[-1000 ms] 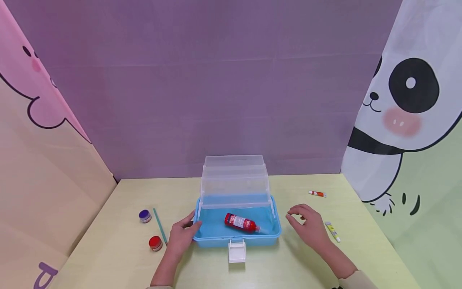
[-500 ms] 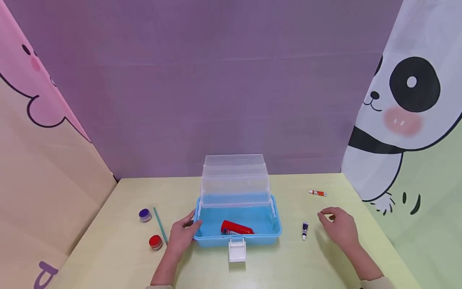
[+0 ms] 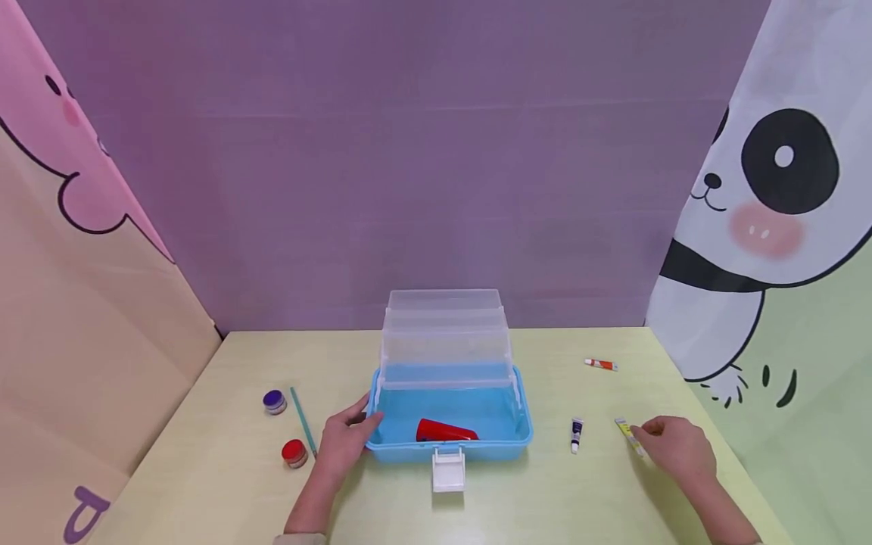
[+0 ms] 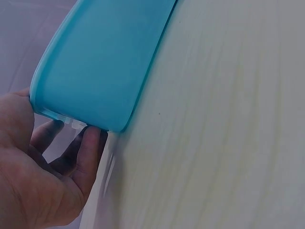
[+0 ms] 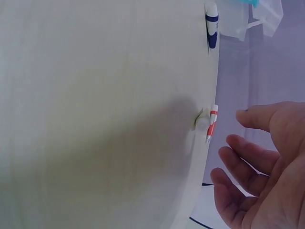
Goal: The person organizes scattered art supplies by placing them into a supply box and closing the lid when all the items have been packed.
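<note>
Since the yellow paint tube (image 3: 624, 431) seems soft, pinch mid-body; the right hand (image 3: 679, 450) has parted fingers, the left hand (image 3: 342, 444) grips the toolbox (image 3: 402, 455).

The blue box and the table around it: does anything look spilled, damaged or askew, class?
Nothing looks spilled or damaged. Only the red bottle is mildly odd: it lies on its side, slightly slanted, near the front of the open blue box, rather than upright.
</note>
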A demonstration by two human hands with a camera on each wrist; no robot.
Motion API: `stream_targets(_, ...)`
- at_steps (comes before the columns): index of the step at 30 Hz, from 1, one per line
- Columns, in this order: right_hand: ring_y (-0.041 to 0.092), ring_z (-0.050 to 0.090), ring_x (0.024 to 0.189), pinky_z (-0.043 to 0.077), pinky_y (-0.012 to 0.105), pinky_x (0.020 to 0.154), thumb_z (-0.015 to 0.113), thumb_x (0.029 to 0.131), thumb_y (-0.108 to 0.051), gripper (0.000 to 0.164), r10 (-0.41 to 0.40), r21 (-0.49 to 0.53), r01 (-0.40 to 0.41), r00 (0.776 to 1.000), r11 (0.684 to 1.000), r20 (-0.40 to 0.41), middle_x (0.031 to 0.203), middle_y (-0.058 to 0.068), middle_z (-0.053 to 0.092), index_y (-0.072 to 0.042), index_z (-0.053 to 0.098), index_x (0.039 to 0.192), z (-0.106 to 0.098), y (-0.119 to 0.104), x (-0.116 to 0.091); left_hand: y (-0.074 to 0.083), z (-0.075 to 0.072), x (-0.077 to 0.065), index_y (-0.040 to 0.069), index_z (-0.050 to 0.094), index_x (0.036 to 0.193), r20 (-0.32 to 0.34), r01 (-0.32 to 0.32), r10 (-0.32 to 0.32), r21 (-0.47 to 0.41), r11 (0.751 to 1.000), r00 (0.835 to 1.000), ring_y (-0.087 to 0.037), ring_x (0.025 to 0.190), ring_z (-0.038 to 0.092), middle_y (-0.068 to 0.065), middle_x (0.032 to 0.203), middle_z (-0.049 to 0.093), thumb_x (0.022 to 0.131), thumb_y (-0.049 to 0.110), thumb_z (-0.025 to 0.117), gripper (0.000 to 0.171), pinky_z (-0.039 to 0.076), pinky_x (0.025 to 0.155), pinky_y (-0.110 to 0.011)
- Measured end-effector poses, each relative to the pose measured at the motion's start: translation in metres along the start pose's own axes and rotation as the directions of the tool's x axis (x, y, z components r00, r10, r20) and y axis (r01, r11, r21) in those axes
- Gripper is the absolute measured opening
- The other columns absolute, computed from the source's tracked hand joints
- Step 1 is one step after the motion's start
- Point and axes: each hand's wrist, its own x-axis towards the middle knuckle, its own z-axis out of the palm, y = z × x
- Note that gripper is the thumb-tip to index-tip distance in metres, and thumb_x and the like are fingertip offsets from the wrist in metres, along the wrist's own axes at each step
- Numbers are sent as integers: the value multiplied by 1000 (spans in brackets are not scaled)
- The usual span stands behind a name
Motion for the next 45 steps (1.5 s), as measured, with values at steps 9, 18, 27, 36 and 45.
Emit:
stream_targets(9, 17, 53, 64, 40, 32, 51, 69, 82, -41, 35, 10, -41, -7, 997, 999, 71, 76, -2, 65, -7, 74, 90, -3, 10, -3, 4, 5, 0, 21, 45, 146, -1, -7, 7, 5, 1000, 1000, -31, 103, 55, -19, 122, 55, 90, 37, 69, 64, 56, 69, -31)
stream_targets(18, 18, 54, 67, 42, 34, 53, 75, 78, -40, 35, 18, -63, -12, 995, 998, 102, 74, -2, 63, -6, 72, 87, -2, 4, -5, 4, 3, -5, 19, 43, 148, -13, 23, -23, 25, 999, 1000, -32, 102, 56, -19, 122, 54, 89, 38, 70, 67, 56, 69, -31)
stream_targets(27, 17, 52, 63, 40, 32, 51, 75, 78, -40, 30, 9, -77, -2, 996, 997, 93, 68, -4, 59, -11, 70, 78, 4, 10, -2, 4, 6, 1, 19, 44, 147, 3, -5, 5, 7, 1000, 1000, -33, 104, 55, -19, 122, 54, 91, 36, 68, 64, 56, 70, -32)
stream_targets(36, 17, 50, 60, 38, 32, 50, 74, 79, -33, 23, -8, -79, 14, 997, 997, 80, 64, -4, 56, -12, 69, 74, 9, 5, 3, 0, 1, 4, 15, 46, 146, -18, -13, 13, 16, 1000, 1000, -30, 96, 57, -20, 118, 56, 91, 35, 69, 63, 56, 68, -31)
stream_targets(45, 16, 51, 61, 40, 33, 50, 73, 80, -27, 15, -38, -86, 42, 998, 995, 49, 71, -2, 62, -12, 72, 80, 8, 7, -4, -1, 0, 2, 15, 47, 145, -6, 3, -3, -7, 1000, 1000, -28, 92, 56, -19, 116, 56, 90, 35, 69, 62, 55, 68, -30)
